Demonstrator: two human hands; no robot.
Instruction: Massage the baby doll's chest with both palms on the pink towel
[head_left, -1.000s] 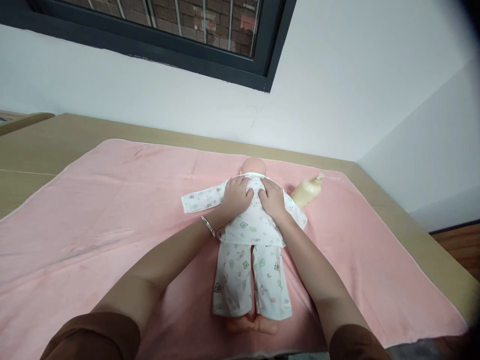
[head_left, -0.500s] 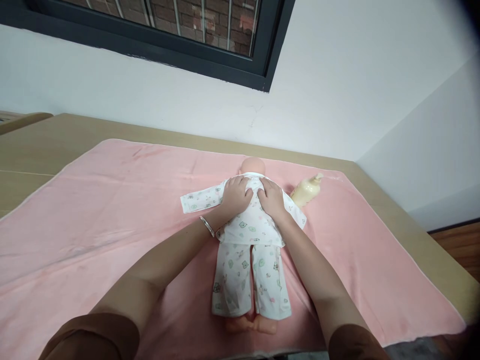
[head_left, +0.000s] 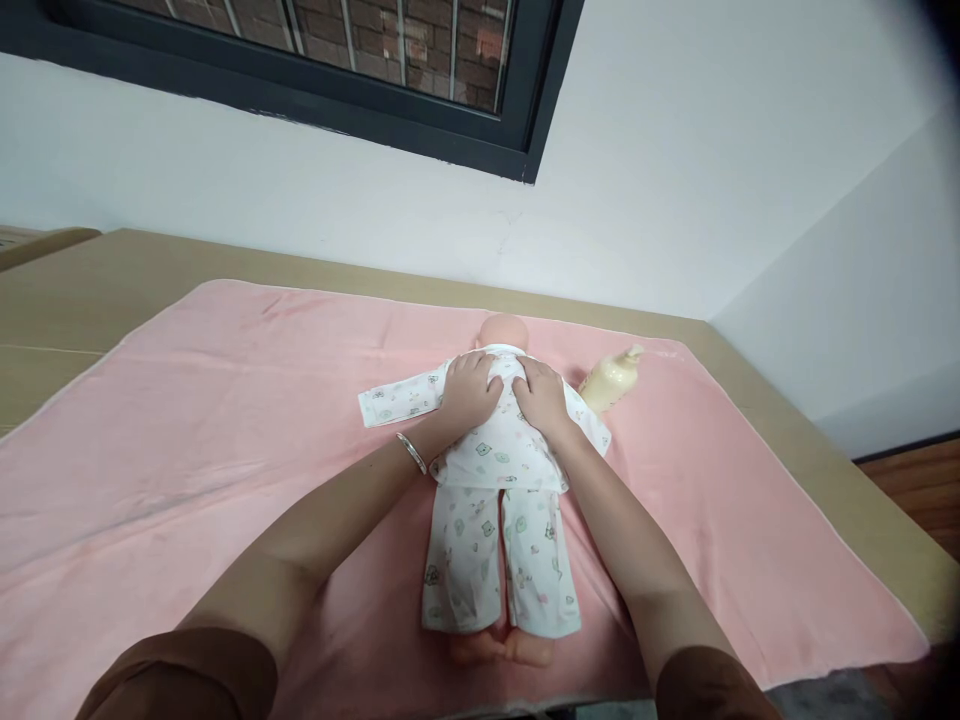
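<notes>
A baby doll (head_left: 499,455) in white printed pyjamas lies on its front, its head at the far end and its bare feet toward me. My left hand (head_left: 468,393) rests flat on the left side of its upper back, a silver bangle (head_left: 412,453) round the wrist. On the right side of the upper back lies my right hand (head_left: 541,398), also flat, with the thumbs pointing toward each other. The doll's left-side sleeve stretches out sideways; the other sleeve slants down beside my right forearm. A bottle (head_left: 611,380) of pale yellow liquid lies just right of the doll.
Under the doll a pink blanket (head_left: 225,420) covers most of the wooden table (head_left: 161,265). A white wall (head_left: 637,200) with a dark-framed window (head_left: 517,140) rises behind the table's far edge. Another wall stands at the right.
Both hands stay in place on the doll's back. The whole view has shifted very slightly.
</notes>
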